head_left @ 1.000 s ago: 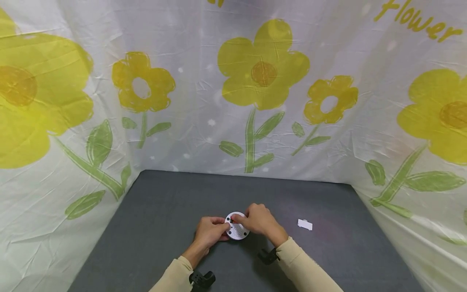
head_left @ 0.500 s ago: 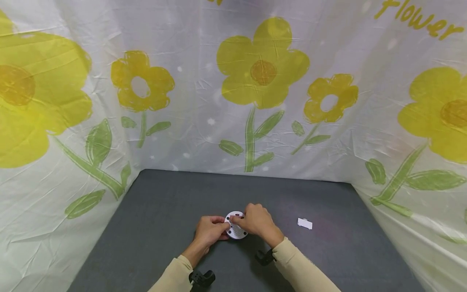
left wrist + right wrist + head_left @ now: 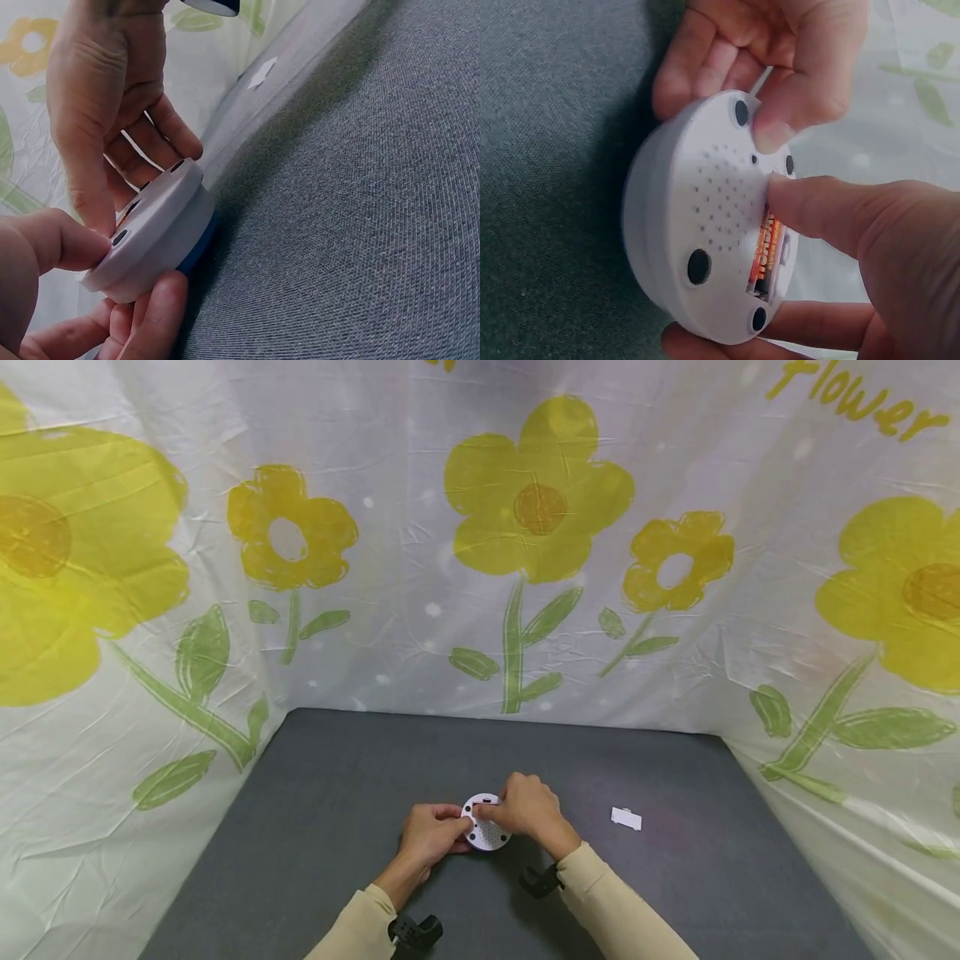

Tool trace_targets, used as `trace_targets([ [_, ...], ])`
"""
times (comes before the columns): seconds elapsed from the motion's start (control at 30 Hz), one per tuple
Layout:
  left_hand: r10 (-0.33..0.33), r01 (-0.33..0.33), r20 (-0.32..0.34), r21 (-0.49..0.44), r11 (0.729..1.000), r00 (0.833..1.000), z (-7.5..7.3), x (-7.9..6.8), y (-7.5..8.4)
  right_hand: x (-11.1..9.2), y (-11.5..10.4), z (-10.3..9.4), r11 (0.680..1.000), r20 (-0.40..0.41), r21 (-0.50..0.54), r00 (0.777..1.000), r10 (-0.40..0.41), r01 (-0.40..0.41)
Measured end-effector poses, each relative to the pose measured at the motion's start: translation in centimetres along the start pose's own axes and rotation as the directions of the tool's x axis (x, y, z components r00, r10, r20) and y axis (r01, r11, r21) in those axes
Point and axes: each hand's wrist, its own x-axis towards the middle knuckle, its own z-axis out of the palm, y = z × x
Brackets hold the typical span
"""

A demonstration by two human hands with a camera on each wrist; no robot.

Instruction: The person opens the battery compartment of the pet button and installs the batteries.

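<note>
A round white battery device (image 3: 489,838) is held with its underside up, between both hands above the dark table. Black round feet, small speaker holes and an open battery slot show in the right wrist view, with an orange-red battery (image 3: 766,244) lying in the slot. My left hand (image 3: 429,835) grips the near-left rim, thumb on the underside and fingers beneath. The thumb of my right hand (image 3: 532,810) presses at the battery's end, while its other fingers touch the opposite rim. A blue part (image 3: 199,246) shows below the white body in the left wrist view.
On the table (image 3: 360,760), to the right of the hands, lies a small white battery cover (image 3: 626,818). A white curtain (image 3: 390,568) printed with yellow flowers stands around the table's back and sides.
The right thumb has moved slightly over the battery slot, and the right wrist has shifted a little left. The left hand keeps its grip; the cover lies unmoved.
</note>
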Motion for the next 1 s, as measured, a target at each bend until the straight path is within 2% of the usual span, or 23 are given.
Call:
trace_targets([
  [0.4, -0.012, 0.013, -0.003, 0.009, 1.0, 1.0, -0.2, 0.1, -0.2, 0.2, 0.6, 0.1, 0.999, -0.003, 0.047, 1.0, 0.003, -0.003],
  [0.7, -0.009, 0.009, 0.005, 0.014, 1.0, 1.0, -0.2, 0.1, -0.1, -0.1, 1.8, -0.5, 0.989, 0.035, 0.133, 0.997, -0.072, 0.067],
  [0.83, -0.016, 0.016, 0.003, 0.011, 1.0, 1.0, -0.2, 0.1, 0.0, -0.3, 2.7, -1.4, 0.983, 0.01, 0.151, 0.994, -0.111, 0.108],
  [1.0, -0.024, 0.024, -0.001, 0.006, 1.0, 1.0, -0.2, 0.1, -0.1, -0.6, 4.2, -2.7, 0.987, -0.048, 0.113, 0.993, -0.11, 0.115],
])
